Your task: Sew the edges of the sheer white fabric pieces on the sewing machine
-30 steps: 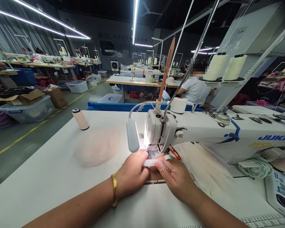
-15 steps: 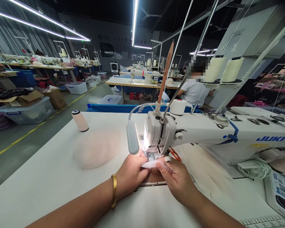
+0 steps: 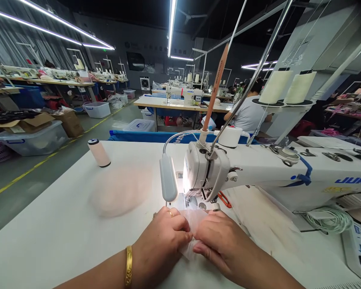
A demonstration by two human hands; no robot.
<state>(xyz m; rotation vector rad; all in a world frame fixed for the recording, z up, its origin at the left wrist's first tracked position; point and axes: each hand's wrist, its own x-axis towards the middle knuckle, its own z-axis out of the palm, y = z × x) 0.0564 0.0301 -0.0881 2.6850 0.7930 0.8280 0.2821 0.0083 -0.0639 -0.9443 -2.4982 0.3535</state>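
Pinching sheer fabric (image 3: 195,218), both hands (image 3: 164,243) (image 3: 225,243) curled

Hands (image 3: 161,239) (image 3: 225,243) close together, fingers (image 3: 178,223) curled, forearms (image 3: 106,268) angled inward

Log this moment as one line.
left hand: gripping sheer fabric | right hand: gripping same fabric | fabric: near side of sewing machine | lamp: lit | thread spool: on tabletop

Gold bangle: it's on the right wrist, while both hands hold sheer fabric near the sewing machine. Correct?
Wrong side: the head view shows the gold bangle on the left wrist. The left hand and right hand do both hold sheer fabric near the sewing machine.
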